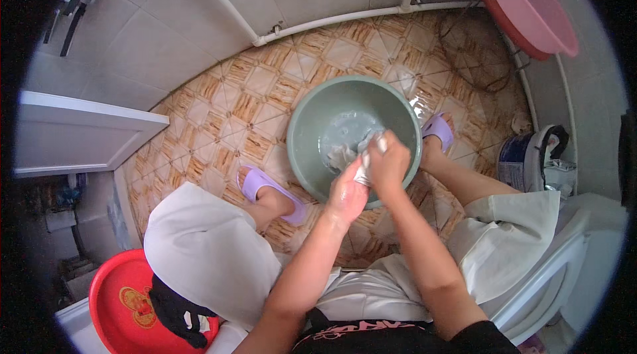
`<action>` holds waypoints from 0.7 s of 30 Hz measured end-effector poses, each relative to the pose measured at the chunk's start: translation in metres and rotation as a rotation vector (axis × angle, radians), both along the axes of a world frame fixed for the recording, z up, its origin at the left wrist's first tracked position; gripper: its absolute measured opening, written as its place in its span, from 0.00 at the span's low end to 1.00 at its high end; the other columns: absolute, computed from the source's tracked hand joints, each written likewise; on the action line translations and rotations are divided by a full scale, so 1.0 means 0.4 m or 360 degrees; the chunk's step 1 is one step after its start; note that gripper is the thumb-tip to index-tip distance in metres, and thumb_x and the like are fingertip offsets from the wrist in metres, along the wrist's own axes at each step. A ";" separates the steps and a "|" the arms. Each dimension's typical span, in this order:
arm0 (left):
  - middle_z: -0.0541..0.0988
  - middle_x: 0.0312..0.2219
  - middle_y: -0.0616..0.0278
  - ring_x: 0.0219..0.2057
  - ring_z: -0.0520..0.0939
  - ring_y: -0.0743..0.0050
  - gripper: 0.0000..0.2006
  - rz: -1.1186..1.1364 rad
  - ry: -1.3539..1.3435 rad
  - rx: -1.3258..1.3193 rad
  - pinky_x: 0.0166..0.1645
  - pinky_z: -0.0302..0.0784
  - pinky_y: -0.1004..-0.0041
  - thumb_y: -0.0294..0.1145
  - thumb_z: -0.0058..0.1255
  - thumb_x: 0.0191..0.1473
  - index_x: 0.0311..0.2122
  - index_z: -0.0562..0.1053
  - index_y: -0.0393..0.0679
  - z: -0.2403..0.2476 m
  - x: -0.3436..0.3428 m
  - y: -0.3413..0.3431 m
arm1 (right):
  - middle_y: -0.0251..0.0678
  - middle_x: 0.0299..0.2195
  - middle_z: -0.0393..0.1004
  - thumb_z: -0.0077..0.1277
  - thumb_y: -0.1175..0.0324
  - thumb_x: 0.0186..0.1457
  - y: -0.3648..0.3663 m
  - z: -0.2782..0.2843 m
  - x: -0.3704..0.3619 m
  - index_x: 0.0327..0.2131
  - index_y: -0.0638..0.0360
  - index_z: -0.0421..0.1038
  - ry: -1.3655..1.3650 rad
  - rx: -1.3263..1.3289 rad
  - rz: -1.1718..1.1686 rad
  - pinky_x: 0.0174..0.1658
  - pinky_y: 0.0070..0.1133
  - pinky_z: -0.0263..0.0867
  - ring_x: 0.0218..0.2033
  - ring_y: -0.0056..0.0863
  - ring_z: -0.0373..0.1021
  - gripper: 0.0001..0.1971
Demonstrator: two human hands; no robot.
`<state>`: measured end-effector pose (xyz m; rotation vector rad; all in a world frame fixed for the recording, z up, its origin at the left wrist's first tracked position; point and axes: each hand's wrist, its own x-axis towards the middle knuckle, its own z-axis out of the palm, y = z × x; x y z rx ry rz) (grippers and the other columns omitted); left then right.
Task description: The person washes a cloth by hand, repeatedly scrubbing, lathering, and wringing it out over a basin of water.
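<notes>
A grey-green basin (pixel 308 130) stands on the floor between my feet, with some water in the bottom. Over its near side, both hands are closed around a wet white cloth (pixel 340 157). My left hand (pixel 350 189) grips the near part, palm turned partly up. My right hand (pixel 391 163) is a fist pressed on the cloth just beside it. Part of the cloth sticks out above the fingers, and a loose end hangs down into the basin. The fingers hide the middle of the cloth, so its exact kind is not clear.
A red basin (pixel 113 287) at lower left holds dark clothing (pixel 174 314). Pink basin (pixel 531 2) hangs on the far right wall. A white bucket (pixel 524 158) stands right of my foot. White pipes (pixel 318 30) run along the wall; a white cabinet door (pixel 86 132) juts in from the left.
</notes>
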<state>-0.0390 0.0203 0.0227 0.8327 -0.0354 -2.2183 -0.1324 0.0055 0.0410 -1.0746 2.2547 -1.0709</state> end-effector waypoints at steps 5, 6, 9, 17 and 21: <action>0.66 0.49 0.58 0.51 0.65 0.67 0.22 0.0136 0.0361 -0.0047 0.56 0.56 0.69 0.32 0.37 0.53 0.53 0.58 0.37 0.020 0.014 -0.020 | 0.49 0.17 0.68 0.50 0.67 0.42 0.036 0.014 0.081 0.19 0.61 0.67 0.0110 -0.0148 0.0282 0.27 0.33 0.62 0.23 0.49 0.67 0.08; 0.67 0.49 0.58 0.50 0.66 0.67 0.21 -0.0008 0.0099 -0.0091 0.55 0.57 0.69 0.32 0.37 0.54 0.53 0.58 0.37 0.014 0.010 0.002 | 0.48 0.18 0.69 0.50 0.67 0.42 0.024 -0.007 0.043 0.20 0.58 0.69 0.0157 0.0015 0.0136 0.29 0.37 0.62 0.24 0.50 0.67 0.06; 0.68 0.46 0.59 0.48 0.68 0.66 0.21 -0.0056 -0.0024 0.0029 0.54 0.60 0.69 0.32 0.37 0.54 0.53 0.59 0.37 0.008 -0.011 0.002 | 0.47 0.18 0.69 0.51 0.68 0.41 -0.013 0.005 -0.026 0.22 0.57 0.69 0.0090 0.0030 -0.0010 0.28 0.37 0.61 0.23 0.49 0.67 0.05; 0.60 0.54 0.56 0.56 0.60 0.68 0.22 -0.0042 0.0017 -0.0020 0.61 0.47 0.71 0.34 0.28 0.57 0.55 0.56 0.34 0.046 -0.013 -0.010 | 0.48 0.20 0.70 0.52 0.68 0.40 -0.004 -0.012 -0.021 0.22 0.57 0.70 0.0014 0.0030 0.0019 0.29 0.36 0.62 0.24 0.48 0.68 0.05; 0.60 0.54 0.57 0.56 0.58 0.71 0.22 -0.0025 0.0165 -0.0251 0.60 0.48 0.71 0.35 0.32 0.58 0.55 0.56 0.34 0.033 -0.004 -0.020 | 0.51 0.23 0.71 0.51 0.69 0.40 0.011 -0.017 -0.010 0.24 0.58 0.71 -0.0134 -0.0165 0.0061 0.28 0.35 0.62 0.26 0.48 0.69 0.06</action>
